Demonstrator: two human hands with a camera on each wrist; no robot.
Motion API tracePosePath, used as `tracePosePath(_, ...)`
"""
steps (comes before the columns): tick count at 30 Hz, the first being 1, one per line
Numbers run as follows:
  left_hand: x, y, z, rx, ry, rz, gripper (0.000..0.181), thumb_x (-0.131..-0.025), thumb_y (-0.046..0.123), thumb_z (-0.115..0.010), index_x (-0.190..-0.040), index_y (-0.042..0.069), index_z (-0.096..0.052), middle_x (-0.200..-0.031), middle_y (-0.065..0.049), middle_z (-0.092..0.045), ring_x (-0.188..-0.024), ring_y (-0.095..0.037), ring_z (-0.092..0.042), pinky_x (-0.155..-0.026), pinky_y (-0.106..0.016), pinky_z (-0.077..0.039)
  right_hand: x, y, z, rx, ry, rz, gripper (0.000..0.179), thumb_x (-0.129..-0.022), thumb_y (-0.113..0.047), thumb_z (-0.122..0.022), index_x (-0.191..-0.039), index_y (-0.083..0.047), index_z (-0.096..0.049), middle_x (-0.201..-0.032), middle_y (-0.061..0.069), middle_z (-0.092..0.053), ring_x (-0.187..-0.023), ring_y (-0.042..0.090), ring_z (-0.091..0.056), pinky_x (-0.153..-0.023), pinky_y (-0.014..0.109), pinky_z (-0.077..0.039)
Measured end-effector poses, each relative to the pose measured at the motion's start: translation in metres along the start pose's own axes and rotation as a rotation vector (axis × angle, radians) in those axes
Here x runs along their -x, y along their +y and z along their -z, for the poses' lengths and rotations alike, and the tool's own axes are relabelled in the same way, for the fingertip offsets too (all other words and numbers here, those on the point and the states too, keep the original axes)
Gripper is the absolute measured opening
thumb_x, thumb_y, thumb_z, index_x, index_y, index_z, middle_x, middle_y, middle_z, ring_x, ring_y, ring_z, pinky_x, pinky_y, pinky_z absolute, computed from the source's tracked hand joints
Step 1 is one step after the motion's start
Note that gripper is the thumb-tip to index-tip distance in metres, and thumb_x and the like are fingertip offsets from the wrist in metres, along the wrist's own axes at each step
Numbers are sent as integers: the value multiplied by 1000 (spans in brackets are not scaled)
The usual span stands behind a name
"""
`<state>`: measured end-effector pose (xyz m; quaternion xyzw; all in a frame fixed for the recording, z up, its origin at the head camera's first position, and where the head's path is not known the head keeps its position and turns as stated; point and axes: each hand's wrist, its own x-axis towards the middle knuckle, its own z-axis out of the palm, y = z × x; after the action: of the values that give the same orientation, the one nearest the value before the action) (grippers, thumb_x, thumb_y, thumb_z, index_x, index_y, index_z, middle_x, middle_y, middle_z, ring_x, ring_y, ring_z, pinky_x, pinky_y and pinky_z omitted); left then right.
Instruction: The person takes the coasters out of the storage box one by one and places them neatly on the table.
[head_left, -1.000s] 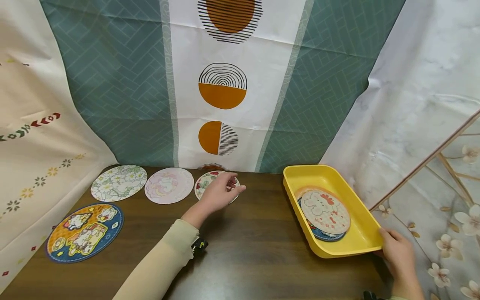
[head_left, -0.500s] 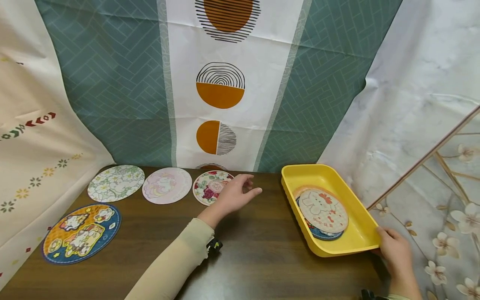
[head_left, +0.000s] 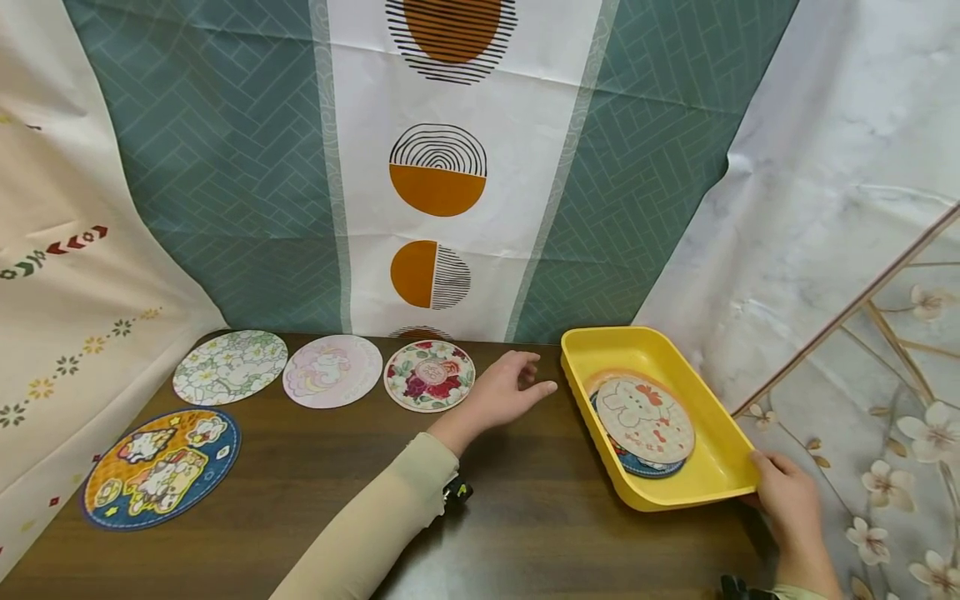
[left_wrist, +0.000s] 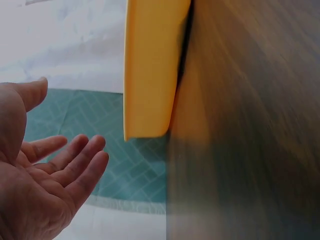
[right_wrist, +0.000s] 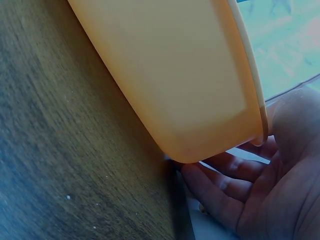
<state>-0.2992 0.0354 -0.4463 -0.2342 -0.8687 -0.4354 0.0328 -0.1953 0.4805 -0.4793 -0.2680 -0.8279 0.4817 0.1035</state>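
My left hand (head_left: 504,392) is over the table between a floral round mat (head_left: 430,377) and a yellow tray (head_left: 573,396). Its fingers are loosely bent and hold nothing, as the left wrist view also shows. With my right hand (head_left: 791,504) I grip the near right corner of the tray, thumb at the rim and fingers (right_wrist: 215,192) under the corner. Inside the tray lies a small stack of round mats, topped by a pale bunny mat (head_left: 645,419); a dark blue one shows beneath it.
Left of the floral mat lie a pink unicorn mat (head_left: 332,372) and a green-and-white mat (head_left: 230,367). A larger blue-and-orange mat (head_left: 161,468) is nearer the front left. Fabric hangs behind the dark wooden table (head_left: 300,492) and along both sides.
My left hand has moved right, from over the floral mat toward the tray, uncovering that mat. The right hand keeps its grip on the tray corner.
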Motion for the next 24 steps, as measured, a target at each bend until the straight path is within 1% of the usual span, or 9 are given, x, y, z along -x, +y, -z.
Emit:
tracePosePath(4, -8, 9, -9, -9, 6, -11, 67, -106, 50, -74, -153, 3, -62, -132, -8, -69, -118, -23, -68, -104, -41, -58, 0, 0, 1, 0, -4, 7, 60, -118, -37, -46, -145, 15, -56, -131, 37, -58, -69, 9, -66, -63, 33, -66)
tracePosePath(9, -15, 17, -20, 2, 18, 2, 65, -106, 51, -74, -149, 4, -64, -128, -6, -69, -115, -20, -68, -101, -34, -58, -2, 1, 1, -17, 0, 9, 58, -117, -35, -48, -144, 15, -57, -118, 28, -65, -70, 9, -67, -64, 34, -66)
tracePosePath(12, -18, 21, -25, 4, 8, 2, 63, -106, 50, -75, -148, 4, -65, -127, -5, -69, -115, -23, -68, -100, -32, -57, -3, 3, 0, -27, -7, 0, 58, -117, -35, -48, -144, 15, -57, -114, 23, -66, -70, 10, -68, -65, 35, -66)
tracePosePath(15, -21, 25, -29, -11, -1, 0, 62, -106, 50, -75, -148, 5, -65, -127, -5, -68, -115, -23, -67, -100, -32, -57, -3, 2, 0, -33, -22, -5, 59, -117, -36, -48, -146, 15, -56, -117, 26, -65, -71, 10, -68, -66, 35, -67)
tracePosePath(18, -24, 30, -35, -31, -11, -5, 65, -106, 53, -74, -150, 5, -64, -128, -5, -68, -115, -21, -66, -101, -30, -56, -2, 2, 0, -36, -27, -3, 59, -117, -36, -47, -146, 15, -55, -119, 27, -64, -71, 10, -68, -66, 34, -66)
tracePosePath(22, -29, 36, -43, -9, -37, -15, 67, -107, 52, -74, -151, 3, -63, -129, -6, -68, -116, -23, -67, -102, -29, -56, -1, 1, 1, -46, -11, -2, 57, -117, -34, -49, -143, 15, -57, -108, 17, -67, -71, 10, -68, -65, 34, -66)
tracePosePath(24, -31, 39, -48, 2, -49, -17, 66, -106, 50, -74, -151, 3, -63, -129, -6, -67, -117, -23, -66, -102, -29, -56, -2, 0, 1, -51, -8, -2, 57, -117, -34, -50, -144, 15, -57, -105, 14, -68, -71, 10, -68, -65, 34, -66)
